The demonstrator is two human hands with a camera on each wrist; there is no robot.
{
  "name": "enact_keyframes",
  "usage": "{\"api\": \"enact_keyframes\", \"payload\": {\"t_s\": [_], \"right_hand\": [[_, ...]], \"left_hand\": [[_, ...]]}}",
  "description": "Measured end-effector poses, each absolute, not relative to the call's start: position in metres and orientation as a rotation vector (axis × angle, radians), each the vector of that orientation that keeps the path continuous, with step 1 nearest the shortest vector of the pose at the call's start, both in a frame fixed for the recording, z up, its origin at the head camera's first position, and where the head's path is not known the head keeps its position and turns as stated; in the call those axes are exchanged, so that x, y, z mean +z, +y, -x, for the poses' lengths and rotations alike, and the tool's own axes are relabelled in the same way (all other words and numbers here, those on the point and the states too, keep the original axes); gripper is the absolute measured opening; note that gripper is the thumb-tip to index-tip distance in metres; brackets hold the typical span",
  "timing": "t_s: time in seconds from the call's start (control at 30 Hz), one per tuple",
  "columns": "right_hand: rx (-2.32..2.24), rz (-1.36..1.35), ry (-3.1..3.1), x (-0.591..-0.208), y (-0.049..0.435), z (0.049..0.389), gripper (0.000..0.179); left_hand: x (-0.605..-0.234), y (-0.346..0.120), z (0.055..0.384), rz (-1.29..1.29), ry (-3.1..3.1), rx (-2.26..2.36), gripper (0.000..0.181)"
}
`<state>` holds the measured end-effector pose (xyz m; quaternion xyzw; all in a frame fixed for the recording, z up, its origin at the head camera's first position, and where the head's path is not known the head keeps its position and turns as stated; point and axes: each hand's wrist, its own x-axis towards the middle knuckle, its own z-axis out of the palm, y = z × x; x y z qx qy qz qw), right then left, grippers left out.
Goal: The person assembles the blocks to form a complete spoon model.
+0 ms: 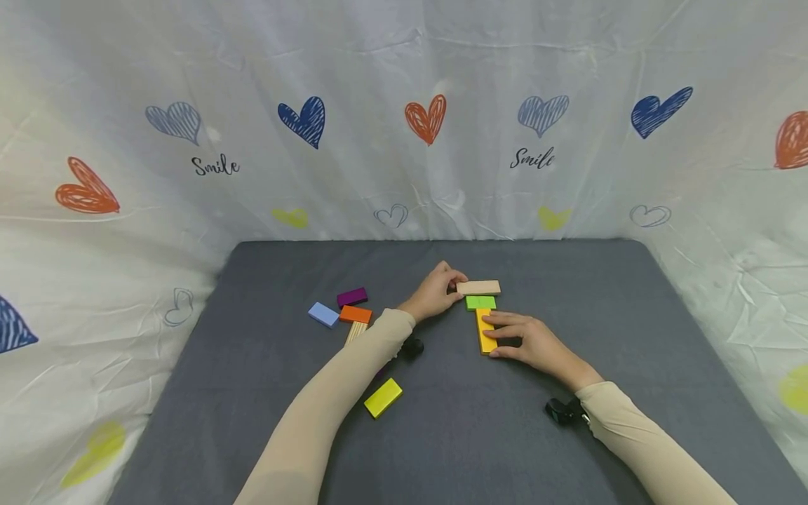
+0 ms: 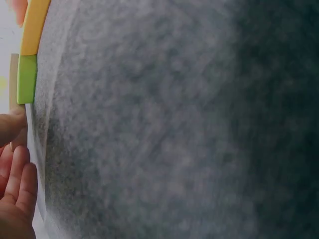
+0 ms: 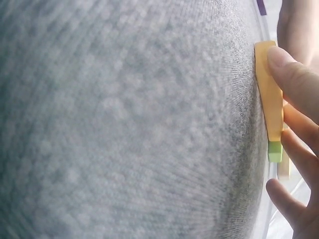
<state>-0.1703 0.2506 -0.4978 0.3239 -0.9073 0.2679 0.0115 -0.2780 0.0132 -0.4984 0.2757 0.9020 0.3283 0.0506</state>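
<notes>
My left hand (image 1: 435,291) pinches the left end of a plain wooden block (image 1: 480,287) that lies crosswise at the top of a small arrangement. Just below that block sits a light green piece (image 1: 481,302) with a line down its middle. A yellow-orange block (image 1: 485,333) runs lengthwise beneath the green one. My right hand (image 1: 530,341) rests spread against the yellow-orange block, thumb at its near end and fingertips along it. In the right wrist view, the thumb (image 3: 281,57) touches the block's near end.
Left of the left forearm lie a purple block (image 1: 352,297), a blue block (image 1: 324,315), an orange block (image 1: 356,314) and pale wooden strips (image 1: 356,331), partly hidden by the sleeve. A yellow block (image 1: 383,398) lies nearer. Grey cloth (image 1: 252,393) covers the table.
</notes>
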Motion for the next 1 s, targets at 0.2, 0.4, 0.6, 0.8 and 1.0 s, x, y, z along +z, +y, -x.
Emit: {"api": "enact_keyframes", "payload": {"t_s": [0.2,0.4,0.6,0.8,1.0], "right_hand": [[0.847,-0.999,-2.832,-0.4977,0.2503,0.1698,0.046],[0.850,-0.991,-2.834,-0.4977,0.2501,0.1694,0.046],[0.842,-0.996,-2.830,-0.4977,0.2502,0.1694,0.045],[0.841,-0.997,-2.836,-0.4976,0.2504,0.1694,0.045],[0.836,-0.996,-2.841,-0.4971,0.2506,0.1694,0.046]], "left_hand": [[-0.4981,0.0138,0.2765,-0.825,2.742,0.973,0.031],[-0.4980,0.0131,0.2766,-0.822,2.730,0.972,0.031],[-0.4978,0.0138,0.2773,-0.832,2.722,0.973,0.031],[-0.4994,0.0161,0.2774,-0.817,2.723,0.948,0.031],[-0.5002,0.0169,0.2779,-0.809,2.715,0.954,0.031]]}}
